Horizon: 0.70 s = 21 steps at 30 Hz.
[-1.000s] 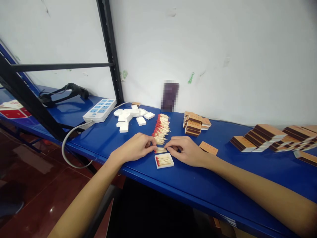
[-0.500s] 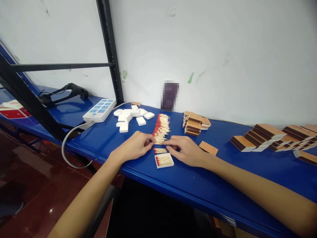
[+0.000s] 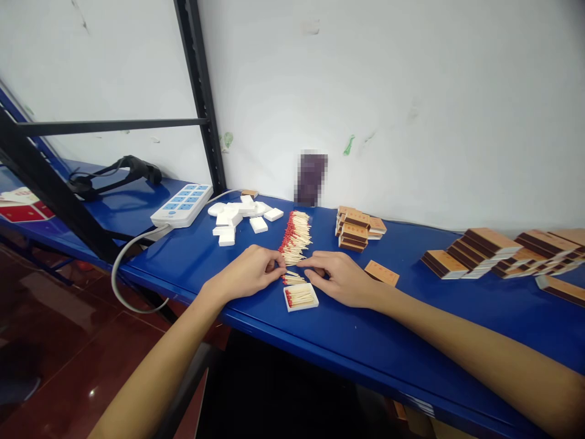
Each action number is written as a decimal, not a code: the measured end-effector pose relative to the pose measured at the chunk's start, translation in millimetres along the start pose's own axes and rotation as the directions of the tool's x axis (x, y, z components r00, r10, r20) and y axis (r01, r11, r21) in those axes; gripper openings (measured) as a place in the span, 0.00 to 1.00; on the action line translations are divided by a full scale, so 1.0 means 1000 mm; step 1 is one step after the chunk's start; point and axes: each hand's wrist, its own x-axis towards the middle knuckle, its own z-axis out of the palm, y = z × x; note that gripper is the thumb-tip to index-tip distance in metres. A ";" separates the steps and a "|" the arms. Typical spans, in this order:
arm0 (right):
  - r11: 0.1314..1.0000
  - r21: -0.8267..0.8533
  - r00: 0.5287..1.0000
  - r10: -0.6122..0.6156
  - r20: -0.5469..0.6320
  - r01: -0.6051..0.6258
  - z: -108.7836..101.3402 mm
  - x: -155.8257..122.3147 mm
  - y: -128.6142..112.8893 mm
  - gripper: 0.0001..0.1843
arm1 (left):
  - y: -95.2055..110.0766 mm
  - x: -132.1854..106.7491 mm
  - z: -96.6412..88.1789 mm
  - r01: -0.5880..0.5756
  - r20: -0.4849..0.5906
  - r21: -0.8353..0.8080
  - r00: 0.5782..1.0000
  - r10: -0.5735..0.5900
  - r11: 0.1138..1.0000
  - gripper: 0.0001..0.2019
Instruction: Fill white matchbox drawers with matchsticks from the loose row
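Note:
A long pile of matches (image 3: 295, 238) lies on the blue table, red heads toward the left. At the near end of the pile, my left hand (image 3: 256, 268) has its fingers curled and the thumb close against the index finger, by the match heads; what is between them is hidden. From the other side my right hand (image 3: 338, 274) reaches in, index finger stretched to the plain match ends and thumb apart from it. Between my hands and the tray lies a small loose group of matches (image 3: 293, 278). Nearest me is a white matchbox tray (image 3: 312, 303) with several matches in it.
White empty trays (image 3: 228, 216) are heaped at the left, beside a power strip (image 3: 181, 206) with its cable. Matchboxes (image 3: 354, 228) are stacked behind my right hand. One box (image 3: 382, 273) lies near that wrist. More stacks (image 3: 484, 250) stand farther right. A black shelf post (image 3: 201, 91) rises at left.
The small group of matches before the tray looks looser and more slanted. My fingertips have shifted slightly toward me at the pile's near end. The whole view has drifted a little.

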 end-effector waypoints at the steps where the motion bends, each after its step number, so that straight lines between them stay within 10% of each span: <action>1: 1.000 0.003 1.000 0.001 -0.006 -0.001 0.000 0.000 0.000 0.14 | 0.001 0.000 0.000 -0.002 0.006 -0.004 1.000 0.003 1.000 0.08; 21: 1.000 0.012 1.000 0.011 -0.005 -0.011 0.000 0.001 0.000 0.14 | -0.001 0.000 0.001 0.026 -0.043 -0.005 0.999 -0.027 1.000 0.06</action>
